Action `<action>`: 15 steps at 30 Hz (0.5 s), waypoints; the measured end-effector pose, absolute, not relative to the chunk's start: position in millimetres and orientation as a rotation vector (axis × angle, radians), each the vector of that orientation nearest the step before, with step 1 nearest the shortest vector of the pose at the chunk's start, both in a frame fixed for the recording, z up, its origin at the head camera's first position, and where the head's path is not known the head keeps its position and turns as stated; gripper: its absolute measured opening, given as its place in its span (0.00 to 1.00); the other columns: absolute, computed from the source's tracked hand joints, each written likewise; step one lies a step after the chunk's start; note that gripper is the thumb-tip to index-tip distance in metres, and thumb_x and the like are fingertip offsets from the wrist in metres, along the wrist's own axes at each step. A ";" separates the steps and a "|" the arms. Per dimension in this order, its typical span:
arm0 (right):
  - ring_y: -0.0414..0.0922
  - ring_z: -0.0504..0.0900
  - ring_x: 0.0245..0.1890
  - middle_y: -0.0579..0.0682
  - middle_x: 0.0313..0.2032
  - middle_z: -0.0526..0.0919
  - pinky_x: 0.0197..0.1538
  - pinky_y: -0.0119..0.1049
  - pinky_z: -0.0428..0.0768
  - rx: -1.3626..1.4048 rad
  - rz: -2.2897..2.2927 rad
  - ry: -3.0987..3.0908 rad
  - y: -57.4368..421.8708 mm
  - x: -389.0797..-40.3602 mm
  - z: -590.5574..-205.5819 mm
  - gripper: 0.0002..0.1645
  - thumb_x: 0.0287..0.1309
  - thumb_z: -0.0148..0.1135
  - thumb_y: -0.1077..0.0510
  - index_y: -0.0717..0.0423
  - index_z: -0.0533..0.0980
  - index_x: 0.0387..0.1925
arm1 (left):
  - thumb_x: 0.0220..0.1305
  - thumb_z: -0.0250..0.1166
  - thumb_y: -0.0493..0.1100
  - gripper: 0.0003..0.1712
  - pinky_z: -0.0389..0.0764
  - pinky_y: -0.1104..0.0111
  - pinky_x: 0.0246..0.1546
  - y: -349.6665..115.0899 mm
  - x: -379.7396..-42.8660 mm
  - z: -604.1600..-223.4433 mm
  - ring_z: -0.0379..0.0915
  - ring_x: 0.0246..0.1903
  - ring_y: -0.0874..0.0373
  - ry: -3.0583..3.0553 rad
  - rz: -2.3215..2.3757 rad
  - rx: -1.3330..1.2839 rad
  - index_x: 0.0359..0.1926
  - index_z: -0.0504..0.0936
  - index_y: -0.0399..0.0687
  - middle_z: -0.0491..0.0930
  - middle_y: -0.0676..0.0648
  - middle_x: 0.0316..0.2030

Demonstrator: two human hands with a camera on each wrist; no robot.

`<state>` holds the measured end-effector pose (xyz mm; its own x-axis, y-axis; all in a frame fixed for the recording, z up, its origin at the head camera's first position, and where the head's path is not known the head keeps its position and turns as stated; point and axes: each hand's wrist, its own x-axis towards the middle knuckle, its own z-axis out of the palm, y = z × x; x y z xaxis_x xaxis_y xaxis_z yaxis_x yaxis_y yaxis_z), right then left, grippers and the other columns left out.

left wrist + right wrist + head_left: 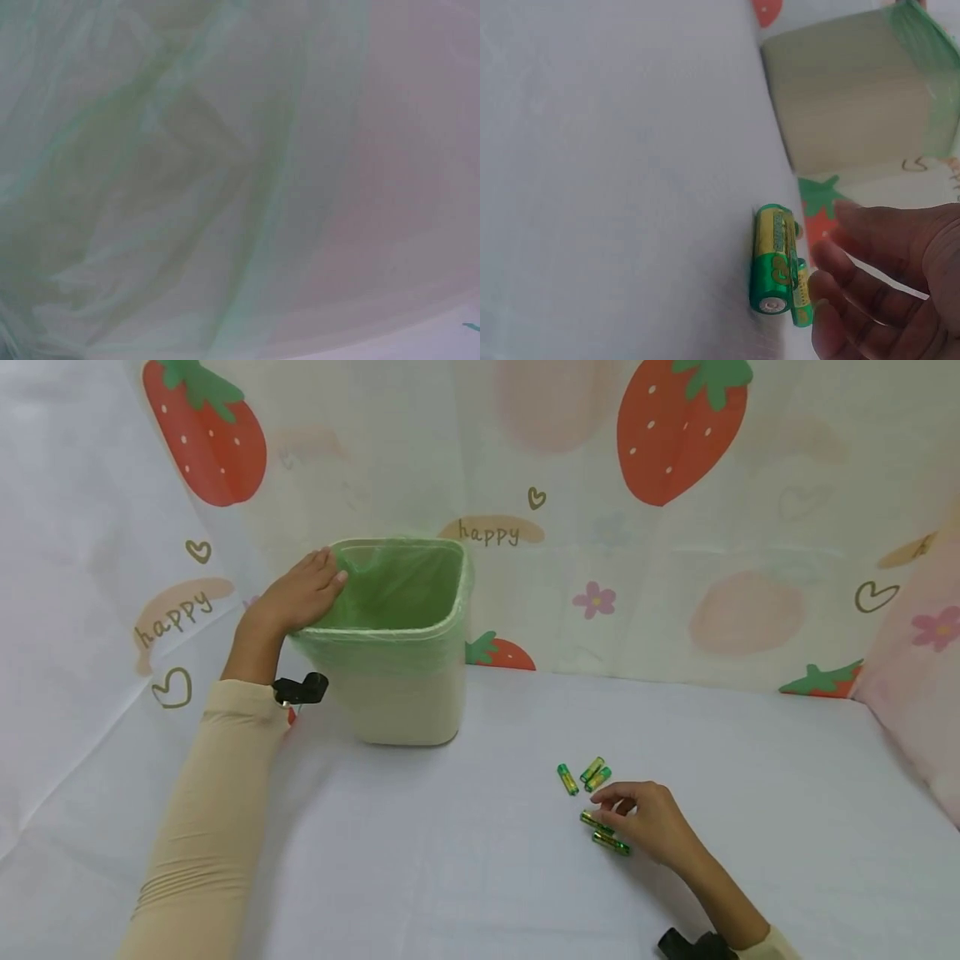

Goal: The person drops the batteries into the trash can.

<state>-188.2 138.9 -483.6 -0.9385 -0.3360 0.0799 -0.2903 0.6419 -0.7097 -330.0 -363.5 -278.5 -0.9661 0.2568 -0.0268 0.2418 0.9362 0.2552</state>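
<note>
My left hand [303, 591] holds the left rim of a pale green trash bin [405, 693] lined with a thin green bag. Its thumb is hard to make out. Close up in the left wrist view are folds of the bag [187, 187] over the bin's wall. My right hand [648, 818] is low over the table among several small green-and-gold batteries, thumb and fingers spread apart. Two of them, a near battery [611, 842] and one beside it, lie by the thumb; others, like the battery [567, 779], lie just beyond. In the right wrist view a battery [771, 259] lies beside the fingertips, apart from them.
A white cloth [420, 852] covers the table. Behind the bin hangs a backdrop [525, 577] printed with strawberries, hearts and flowers, and pink fabric [922, 710] borders the right side. Black cameras are strapped to both wrists.
</note>
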 end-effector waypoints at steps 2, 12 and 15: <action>0.39 0.81 0.29 0.39 0.26 0.82 0.29 0.31 0.77 -0.513 -1.176 2.791 139.6 -189.3 -484.6 0.06 0.56 0.75 0.61 0.53 0.88 0.37 | 0.84 0.30 0.52 0.39 0.33 0.50 0.78 -363.3 -329.5 -278.2 0.23 0.78 0.36 3.032 0.395 0.392 0.76 0.36 0.24 0.31 0.28 0.78; 0.39 0.80 0.28 0.39 0.26 0.81 0.31 0.31 0.77 -0.445 -1.126 2.754 142.2 -191.5 -489.2 0.06 0.55 0.76 0.60 0.53 0.87 0.35 | 0.84 0.30 0.52 0.38 0.33 0.51 0.78 -364.2 -330.4 -279.0 0.23 0.78 0.37 3.033 0.389 0.401 0.76 0.36 0.24 0.30 0.28 0.78; 0.39 0.79 0.27 0.40 0.25 0.81 0.30 0.31 0.76 -0.428 -1.116 2.746 141.4 -191.1 -489.6 0.06 0.54 0.76 0.60 0.53 0.87 0.35 | 0.84 0.30 0.52 0.38 0.33 0.51 0.78 -364.1 -330.2 -278.7 0.23 0.78 0.36 3.034 0.387 0.404 0.76 0.36 0.23 0.31 0.28 0.78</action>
